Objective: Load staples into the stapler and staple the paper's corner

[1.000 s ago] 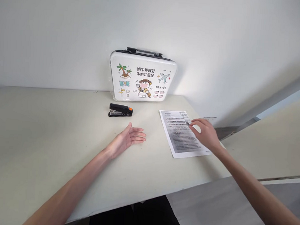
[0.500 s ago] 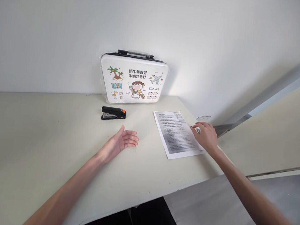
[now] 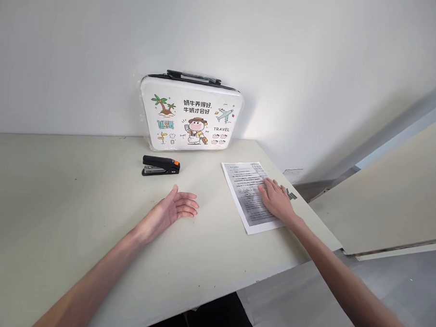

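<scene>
My left hand [image 3: 178,207] rests on the table with its palm turned inward and fingers apart, holding nothing. Just beyond it lies a black stapler [image 3: 161,166] with an orange button. On the right, my right hand [image 3: 277,200] is spread over the right part of a printed sheet of paper [image 3: 240,193]; whether it presses on the paper I cannot tell. Partly hidden behind its fingers, a few small grey metallic strips [image 3: 292,194], looking like staples, lie on the table beside the paper.
A white case [image 3: 191,114] with cartoon prints and a black handle leans against the wall at the back. The table's [image 3: 93,216] right edge runs close to my right hand. Beyond it is a pale panel [image 3: 390,190].
My right hand has moved left, from the small strips at the paper's edge onto the sheet, and its fingers have opened out. My left hand has stayed much the same.
</scene>
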Demonstrator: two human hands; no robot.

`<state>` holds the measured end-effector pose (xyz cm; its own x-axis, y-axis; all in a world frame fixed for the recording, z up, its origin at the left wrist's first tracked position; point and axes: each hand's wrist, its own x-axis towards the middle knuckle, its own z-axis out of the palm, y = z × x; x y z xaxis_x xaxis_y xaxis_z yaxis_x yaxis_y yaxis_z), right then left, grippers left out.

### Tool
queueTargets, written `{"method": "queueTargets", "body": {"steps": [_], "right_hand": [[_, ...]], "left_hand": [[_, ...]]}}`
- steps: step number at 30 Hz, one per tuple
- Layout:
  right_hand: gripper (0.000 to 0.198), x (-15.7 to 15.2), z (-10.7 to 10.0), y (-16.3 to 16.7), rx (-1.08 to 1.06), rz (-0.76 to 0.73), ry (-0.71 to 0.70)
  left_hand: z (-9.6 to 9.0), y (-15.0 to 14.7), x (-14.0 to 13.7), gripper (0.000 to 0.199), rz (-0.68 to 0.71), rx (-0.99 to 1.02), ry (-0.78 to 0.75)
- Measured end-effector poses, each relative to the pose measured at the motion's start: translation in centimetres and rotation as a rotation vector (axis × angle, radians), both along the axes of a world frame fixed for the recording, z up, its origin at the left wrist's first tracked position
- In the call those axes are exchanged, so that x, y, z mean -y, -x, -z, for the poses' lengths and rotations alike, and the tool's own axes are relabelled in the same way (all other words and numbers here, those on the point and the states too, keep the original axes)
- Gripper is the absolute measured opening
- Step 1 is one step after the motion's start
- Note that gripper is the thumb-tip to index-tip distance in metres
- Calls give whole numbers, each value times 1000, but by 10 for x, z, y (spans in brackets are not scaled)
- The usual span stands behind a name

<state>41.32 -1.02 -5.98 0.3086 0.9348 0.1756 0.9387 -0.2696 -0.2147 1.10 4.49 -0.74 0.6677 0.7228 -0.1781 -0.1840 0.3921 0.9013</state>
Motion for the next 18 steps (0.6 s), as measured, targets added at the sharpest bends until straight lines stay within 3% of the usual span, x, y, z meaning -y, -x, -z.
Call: {"method": "queueTargets", "body": {"steps": [9,14,18], "right_hand": [[85,0,0,-5,36,152,55],[81,14,2,15,-51,-69,37],[81,20,2,40,-111,-143,21]], "left_hand": [[0,0,0,63,3,1,0],[0,0,0,63,8,-1,-2],[1,0,-1,63,8,1,-9]]}}
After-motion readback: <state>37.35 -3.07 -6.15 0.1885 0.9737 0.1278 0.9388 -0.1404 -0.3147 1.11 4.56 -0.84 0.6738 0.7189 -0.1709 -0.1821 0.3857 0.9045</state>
